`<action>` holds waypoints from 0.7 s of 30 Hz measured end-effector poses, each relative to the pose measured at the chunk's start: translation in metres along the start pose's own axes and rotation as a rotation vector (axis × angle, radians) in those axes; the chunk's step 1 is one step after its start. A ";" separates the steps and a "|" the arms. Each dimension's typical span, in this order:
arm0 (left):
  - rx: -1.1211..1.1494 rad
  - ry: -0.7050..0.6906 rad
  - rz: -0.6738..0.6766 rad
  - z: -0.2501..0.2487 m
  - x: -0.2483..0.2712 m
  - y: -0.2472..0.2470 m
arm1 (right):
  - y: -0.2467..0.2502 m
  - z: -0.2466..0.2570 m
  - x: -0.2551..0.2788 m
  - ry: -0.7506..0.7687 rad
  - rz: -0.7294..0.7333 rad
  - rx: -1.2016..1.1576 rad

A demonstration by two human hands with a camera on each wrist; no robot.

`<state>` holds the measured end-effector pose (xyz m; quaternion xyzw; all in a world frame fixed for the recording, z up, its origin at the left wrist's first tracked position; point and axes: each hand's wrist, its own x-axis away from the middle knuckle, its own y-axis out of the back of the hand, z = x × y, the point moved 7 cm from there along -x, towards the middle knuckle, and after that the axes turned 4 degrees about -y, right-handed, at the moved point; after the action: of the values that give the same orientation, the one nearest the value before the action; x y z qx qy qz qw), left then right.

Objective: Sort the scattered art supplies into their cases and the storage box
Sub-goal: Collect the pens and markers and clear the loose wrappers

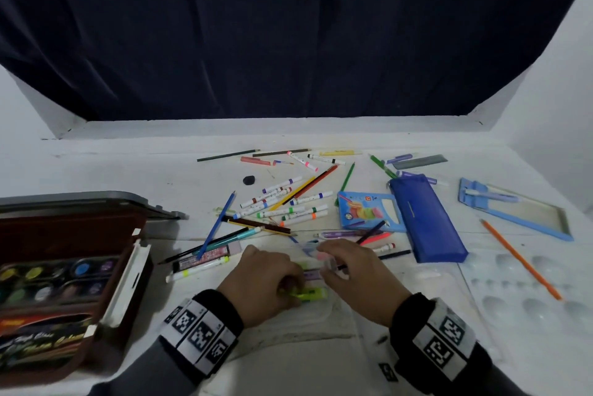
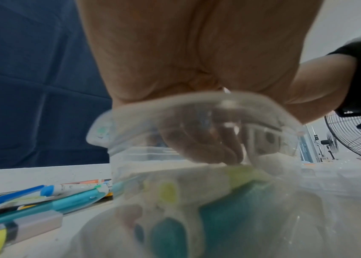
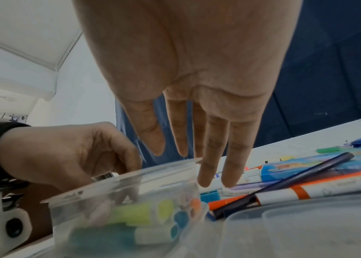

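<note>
Two hands meet over the clear plastic case near the table's front edge. At far left sits my open brown watercolour box. My left hand reaches into the case, fingers curled on a yellow-green highlighter. My right hand hovers with fingers straight, gripping nothing. Rightward lie scattered white markers, then the blue zip pencil pouch.

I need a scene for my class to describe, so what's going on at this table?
A person is tidying art supplies. Their left hand reaches into a clear plastic case of highlighters, and the right hand steadies its rim. Markers and pencils still litter the table; the paint box sits open.
</note>
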<state>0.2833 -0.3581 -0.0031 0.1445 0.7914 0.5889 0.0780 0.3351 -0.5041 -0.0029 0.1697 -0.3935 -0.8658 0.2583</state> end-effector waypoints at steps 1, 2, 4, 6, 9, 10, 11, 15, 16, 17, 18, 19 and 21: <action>0.003 -0.007 -0.003 -0.001 -0.001 0.000 | 0.000 0.000 0.000 0.002 0.005 -0.004; 0.010 -0.013 -0.011 -0.002 -0.001 0.000 | 0.000 0.000 0.001 0.002 0.014 -0.011; 0.038 -0.016 -0.026 0.000 -0.001 -0.002 | 0.000 0.000 0.003 -0.001 0.039 -0.017; 0.069 -0.001 -0.023 0.003 0.000 -0.004 | 0.004 -0.001 0.005 -0.007 0.040 -0.039; 0.137 0.022 -0.067 0.007 0.004 -0.004 | 0.022 -0.005 0.010 -0.013 -0.045 -0.109; 0.149 0.025 -0.087 0.007 0.005 -0.004 | 0.030 -0.009 0.012 -0.025 -0.077 -0.130; 0.156 0.028 -0.100 0.007 0.005 -0.004 | 0.040 -0.013 0.014 -0.038 -0.105 -0.138; 0.177 0.041 -0.191 -0.007 0.004 0.004 | 0.083 -0.047 0.022 -0.085 -0.182 -0.015; 0.210 0.047 -0.239 -0.014 0.003 0.009 | 0.094 -0.059 0.022 -0.103 -0.188 0.015; 0.252 0.051 -0.298 -0.023 0.000 0.014 | 0.104 -0.071 0.023 -0.123 -0.190 0.055; 0.289 0.056 -0.358 -0.033 -0.003 0.020 | 0.113 -0.084 0.024 -0.146 -0.190 0.101; 0.312 0.055 -0.415 -0.044 -0.008 0.024 | 0.122 -0.096 0.024 -0.169 -0.183 0.139; 0.330 0.030 -0.522 -0.070 -0.021 0.031 | 0.136 -0.121 0.025 -0.201 -0.146 0.178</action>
<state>0.2865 -0.4206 0.0465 -0.0617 0.8878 0.4144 0.1903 0.4175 -0.6659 0.0230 0.1325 -0.4792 -0.8566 0.1379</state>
